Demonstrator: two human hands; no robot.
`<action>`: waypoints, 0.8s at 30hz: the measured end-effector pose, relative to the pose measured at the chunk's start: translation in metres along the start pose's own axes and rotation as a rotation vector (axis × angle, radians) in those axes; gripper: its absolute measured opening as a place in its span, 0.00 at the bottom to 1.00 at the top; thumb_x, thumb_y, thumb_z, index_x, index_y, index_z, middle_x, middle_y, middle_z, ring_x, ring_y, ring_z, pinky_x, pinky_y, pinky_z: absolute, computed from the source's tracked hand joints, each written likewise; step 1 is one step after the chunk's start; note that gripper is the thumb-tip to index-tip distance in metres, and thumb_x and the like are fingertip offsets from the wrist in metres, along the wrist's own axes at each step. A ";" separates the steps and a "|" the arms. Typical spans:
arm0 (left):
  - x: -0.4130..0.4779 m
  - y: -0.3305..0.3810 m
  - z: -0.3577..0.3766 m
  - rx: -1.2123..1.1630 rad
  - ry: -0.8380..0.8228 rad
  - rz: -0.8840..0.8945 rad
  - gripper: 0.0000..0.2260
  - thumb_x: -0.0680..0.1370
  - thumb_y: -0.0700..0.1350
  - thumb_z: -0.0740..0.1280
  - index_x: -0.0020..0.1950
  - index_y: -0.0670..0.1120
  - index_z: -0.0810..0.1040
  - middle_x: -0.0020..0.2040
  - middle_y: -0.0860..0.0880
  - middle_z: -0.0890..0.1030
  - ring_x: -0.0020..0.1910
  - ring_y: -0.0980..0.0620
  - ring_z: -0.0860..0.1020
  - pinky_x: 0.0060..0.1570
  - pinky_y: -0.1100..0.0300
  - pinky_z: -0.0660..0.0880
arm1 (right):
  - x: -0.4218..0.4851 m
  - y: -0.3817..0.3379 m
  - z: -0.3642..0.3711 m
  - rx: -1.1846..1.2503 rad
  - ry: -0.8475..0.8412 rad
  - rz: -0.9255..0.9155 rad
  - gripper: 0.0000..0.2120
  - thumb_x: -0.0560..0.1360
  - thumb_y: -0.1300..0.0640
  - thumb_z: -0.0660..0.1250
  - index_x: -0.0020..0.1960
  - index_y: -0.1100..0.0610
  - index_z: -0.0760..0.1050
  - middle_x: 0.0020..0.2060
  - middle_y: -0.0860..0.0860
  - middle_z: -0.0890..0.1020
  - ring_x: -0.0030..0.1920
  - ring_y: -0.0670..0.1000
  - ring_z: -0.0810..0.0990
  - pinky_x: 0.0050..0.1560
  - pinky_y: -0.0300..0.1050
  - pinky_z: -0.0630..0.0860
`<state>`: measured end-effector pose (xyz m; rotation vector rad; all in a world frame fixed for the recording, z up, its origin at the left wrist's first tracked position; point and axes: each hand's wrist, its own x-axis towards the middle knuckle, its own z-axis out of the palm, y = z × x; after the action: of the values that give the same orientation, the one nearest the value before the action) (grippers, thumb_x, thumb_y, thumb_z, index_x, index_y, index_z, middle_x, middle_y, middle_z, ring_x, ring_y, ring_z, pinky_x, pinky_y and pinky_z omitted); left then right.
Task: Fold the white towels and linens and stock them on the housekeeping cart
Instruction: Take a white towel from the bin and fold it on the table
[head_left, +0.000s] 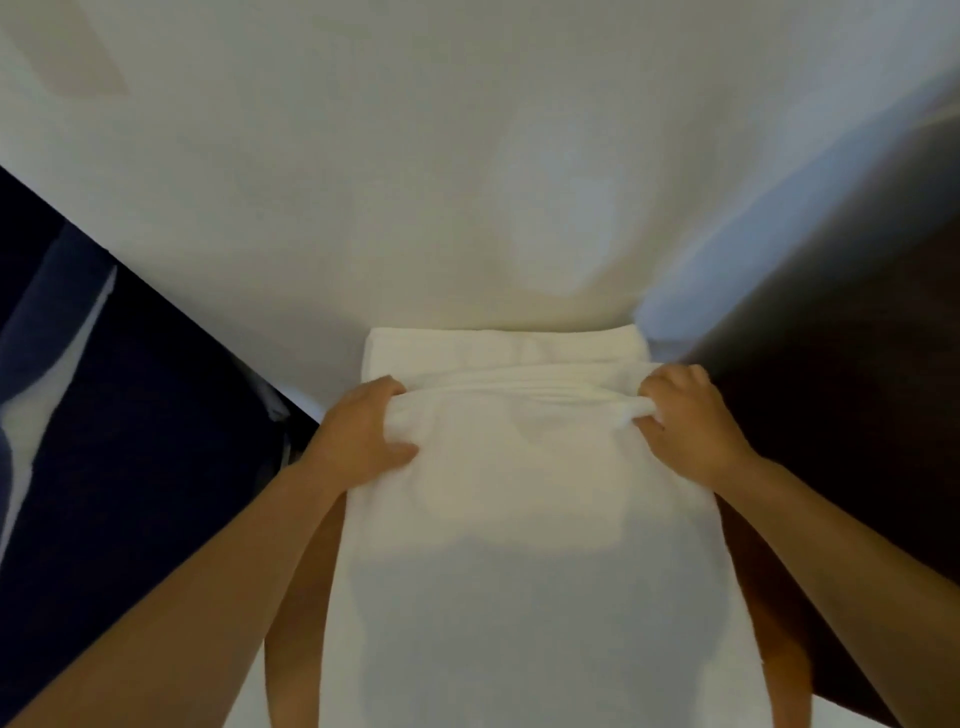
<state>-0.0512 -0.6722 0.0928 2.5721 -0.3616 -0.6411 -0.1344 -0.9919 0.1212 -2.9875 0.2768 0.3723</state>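
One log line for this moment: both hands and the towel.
white towel: layered fold at far end | left hand: grips its left edge | right hand: grips its right edge

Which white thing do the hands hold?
The narrow towel nearest the person: the left hand and right hand grip its two sides. The wide white surface behind is in neither hand.

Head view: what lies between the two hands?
In the head view, the white towel spans the gap; the left hand and right hand each pinch its folded edge.
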 end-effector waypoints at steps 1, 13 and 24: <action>0.003 0.000 -0.002 0.058 -0.037 0.011 0.35 0.71 0.50 0.74 0.74 0.48 0.61 0.70 0.46 0.67 0.69 0.45 0.65 0.64 0.57 0.63 | 0.004 -0.001 0.001 -0.033 -0.031 0.011 0.12 0.79 0.53 0.60 0.59 0.57 0.70 0.62 0.54 0.69 0.62 0.56 0.66 0.63 0.47 0.64; 0.046 0.029 -0.011 0.715 -0.313 -0.045 0.35 0.67 0.61 0.73 0.68 0.47 0.68 0.61 0.47 0.69 0.62 0.45 0.68 0.60 0.47 0.65 | 0.041 -0.021 0.005 -0.219 -0.427 -0.094 0.43 0.73 0.52 0.66 0.77 0.50 0.39 0.76 0.54 0.52 0.77 0.54 0.44 0.71 0.64 0.36; -0.005 0.024 0.034 0.675 0.025 0.066 0.15 0.78 0.53 0.63 0.56 0.45 0.65 0.53 0.48 0.77 0.50 0.48 0.78 0.42 0.57 0.68 | 0.029 -0.027 0.006 -0.185 -0.322 -0.085 0.17 0.73 0.53 0.63 0.60 0.55 0.66 0.56 0.52 0.75 0.58 0.55 0.74 0.62 0.51 0.64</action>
<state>-0.0758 -0.7036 0.0802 3.1764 -0.7579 -0.5219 -0.1027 -0.9694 0.1101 -3.0353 0.0869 0.9008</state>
